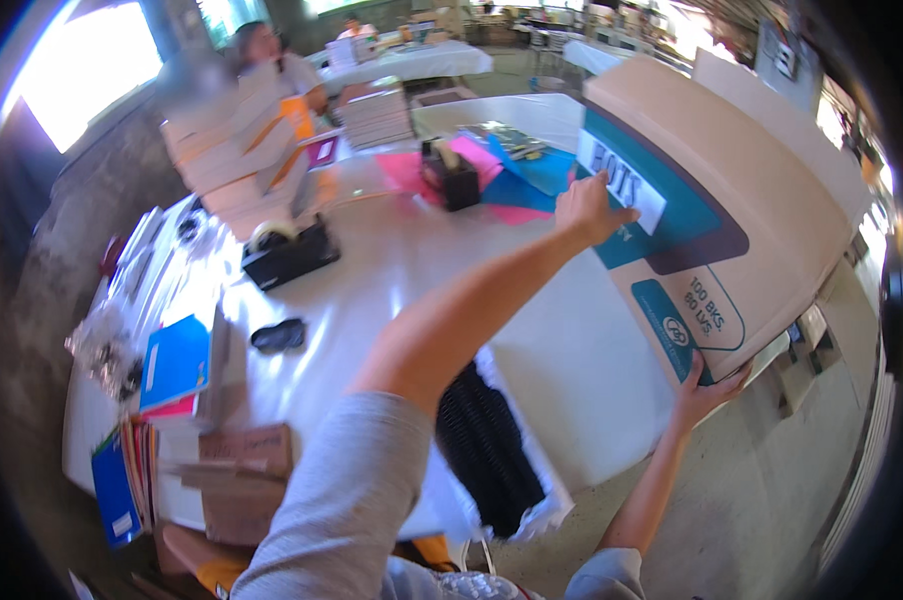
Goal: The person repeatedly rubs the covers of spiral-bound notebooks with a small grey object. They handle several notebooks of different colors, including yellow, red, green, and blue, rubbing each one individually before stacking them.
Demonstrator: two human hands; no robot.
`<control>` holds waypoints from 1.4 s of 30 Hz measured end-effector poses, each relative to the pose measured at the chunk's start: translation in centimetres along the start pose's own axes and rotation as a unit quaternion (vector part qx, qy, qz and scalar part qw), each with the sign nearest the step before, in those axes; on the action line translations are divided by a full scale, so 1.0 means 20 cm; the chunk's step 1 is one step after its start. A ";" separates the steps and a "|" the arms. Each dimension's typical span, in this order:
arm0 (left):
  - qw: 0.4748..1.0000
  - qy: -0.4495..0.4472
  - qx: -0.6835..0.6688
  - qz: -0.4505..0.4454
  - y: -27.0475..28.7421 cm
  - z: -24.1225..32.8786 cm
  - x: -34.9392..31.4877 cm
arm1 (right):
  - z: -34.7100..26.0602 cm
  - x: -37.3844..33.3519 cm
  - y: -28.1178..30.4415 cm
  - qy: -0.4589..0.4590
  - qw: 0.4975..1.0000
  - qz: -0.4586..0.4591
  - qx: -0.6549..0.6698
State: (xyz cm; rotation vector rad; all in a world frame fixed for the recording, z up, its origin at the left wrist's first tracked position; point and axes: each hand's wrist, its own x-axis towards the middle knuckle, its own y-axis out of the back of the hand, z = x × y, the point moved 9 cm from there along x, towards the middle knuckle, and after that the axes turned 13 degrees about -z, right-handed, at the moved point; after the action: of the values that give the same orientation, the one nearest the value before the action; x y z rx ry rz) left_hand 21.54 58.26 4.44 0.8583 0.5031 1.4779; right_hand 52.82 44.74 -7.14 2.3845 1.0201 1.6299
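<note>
A large brown cardboard box [792,230] with teal and purple printing stands tilted at the right, partly over the table's edge. On its printed face is a white paper label [652,208] with dark lettering. My left hand [590,210] reaches across and touches the label's near-left side, thumb and forefinger apart; the other fingers look curled. Low on the box, my right hand [707,392] grips the bottom corner, its thumb on the printed face and its fingers beneath.
On the white-covered table [592,350] are a black tape dispenser [290,255], a second tape dispenser [452,175], coloured sheets [532,170], stacked bundles [237,150], a blue notebook [180,362] and a black ribbed piece [487,450]. A person [297,75] sits beyond the stacks.
</note>
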 end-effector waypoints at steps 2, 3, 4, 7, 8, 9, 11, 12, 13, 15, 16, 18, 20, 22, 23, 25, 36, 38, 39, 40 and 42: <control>0.996 -0.050 0.061 -0.037 0.26 0.09 -0.21 | 0.04 -0.01 0.00 -0.027 1.000 -0.003 -0.004; 0.989 -0.060 0.098 -0.098 0.43 0.11 -0.38 | 0.04 -0.02 0.01 -0.038 0.999 -0.011 -0.005; 0.980 -0.121 0.101 -0.120 0.62 0.11 -0.57 | 0.01 -0.03 0.03 -0.042 0.998 -0.009 -0.036; 0.970 -0.154 0.134 -0.129 1.11 0.09 -1.32 | -0.14 -0.09 0.23 0.022 0.999 0.030 -0.039; 0.971 -0.081 0.188 -0.119 1.25 -0.02 -1.57 | -0.26 -0.07 0.31 -0.009 0.998 -0.023 0.054; 0.979 -0.042 0.173 -0.097 1.39 -0.15 -1.84 | -0.50 -0.10 0.38 -0.040 0.983 -0.085 0.158; 0.976 0.094 0.194 -0.040 1.57 -0.30 -2.46 | -0.99 -0.23 0.44 -0.006 0.941 -0.222 0.255; 0.964 0.178 0.197 -0.008 1.60 -0.36 -2.74 | -1.23 -0.31 0.47 0.067 0.927 -0.281 0.238; 0.975 0.191 0.103 0.054 1.59 -0.46 -3.00 | -1.49 -0.45 0.48 0.153 0.911 -0.325 0.203; 0.966 0.223 -0.024 0.131 1.45 -0.74 -3.38 | -1.90 -0.74 0.46 0.281 0.863 -0.402 0.119; 0.957 0.247 -0.053 0.146 1.37 -0.85 -3.50 | -2.02 -0.86 0.40 0.322 0.837 -0.436 0.072; 0.914 0.342 -0.129 0.174 1.10 -1.06 -3.60 | -2.10 -1.06 0.22 0.333 0.801 -0.496 -0.030; 0.918 0.276 -0.163 0.233 0.94 -1.10 -3.51 | -1.97 -1.14 0.03 0.298 0.778 -0.544 -0.100; 0.886 0.342 -0.135 0.284 0.92 -1.12 -3.49 | -1.79 -1.12 -0.11 0.244 0.776 -0.559 -0.161; 0.866 0.375 -0.121 0.306 0.91 -1.13 -3.48 | -1.75 -1.08 -0.13 0.283 0.788 -0.514 -0.188; 0.873 0.359 -0.111 0.313 0.90 -1.15 -3.45 | -1.73 -1.05 -0.16 0.285 0.776 -0.509 -0.239; 0.884 0.310 -0.031 0.347 0.84 -1.02 -3.24 | -1.33 -0.61 -0.52 0.160 0.774 -0.528 -0.311; 0.885 0.312 -0.063 0.340 0.82 -1.04 -3.23 | -1.45 -0.53 -0.67 0.142 0.785 -0.562 -0.218; 0.887 0.309 -0.066 0.337 0.82 -1.05 -3.22 | -1.56 -0.47 -0.78 0.154 0.793 -0.573 -0.134; 0.888 0.309 -0.066 0.334 0.81 -1.05 -3.21 | -1.86 -0.46 -0.81 0.239 0.817 -0.524 -0.014; 0.888 0.303 -0.047 0.342 0.83 -1.04 -3.23 | -2.48 -0.54 -0.85 0.221 0.750 -0.578 0.235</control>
State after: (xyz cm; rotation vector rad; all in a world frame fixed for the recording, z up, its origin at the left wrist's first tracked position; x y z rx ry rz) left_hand -9.66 -2.66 -9.35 0.4884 0.6051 2.4333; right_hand 0.09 37.28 -1.44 0.8447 2.4889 1.4054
